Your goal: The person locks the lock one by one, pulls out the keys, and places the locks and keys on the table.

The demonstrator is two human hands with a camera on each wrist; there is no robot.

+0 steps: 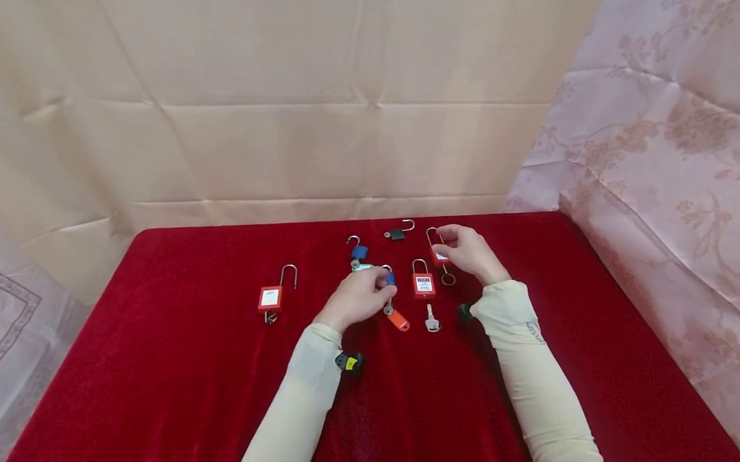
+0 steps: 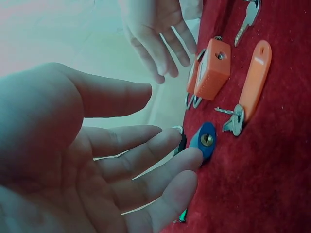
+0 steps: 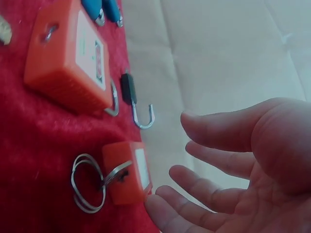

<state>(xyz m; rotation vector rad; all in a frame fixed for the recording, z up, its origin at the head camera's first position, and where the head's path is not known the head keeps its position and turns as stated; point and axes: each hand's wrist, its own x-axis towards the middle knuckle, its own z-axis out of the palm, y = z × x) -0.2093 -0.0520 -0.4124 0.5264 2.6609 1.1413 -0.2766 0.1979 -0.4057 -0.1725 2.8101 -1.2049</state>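
Note:
On the red cloth table [image 1: 165,378] my left hand [image 1: 381,282] hovers over a small blue padlock [image 1: 390,278]. In the left wrist view the left hand [image 2: 165,145] is relaxed and spread, one fingertip [image 2: 192,156] touching the blue padlock [image 2: 204,140]. An orange key tag [image 1: 399,319] with a key lies just below it. My right hand [image 1: 446,245] is beside a small red padlock [image 1: 438,255] with a key and wire ring [image 1: 448,278]. In the right wrist view the right hand [image 3: 194,170] is spread, a fingertip at the edge of that red padlock [image 3: 126,177].
Another red padlock [image 1: 423,284] and a silver key [image 1: 432,321] lie between the hands. A red padlock with a raised shackle [image 1: 270,298] sits to the left. A second blue padlock [image 1: 359,251] and a black padlock [image 1: 398,234] lie farther back. Draped cloth surrounds the table.

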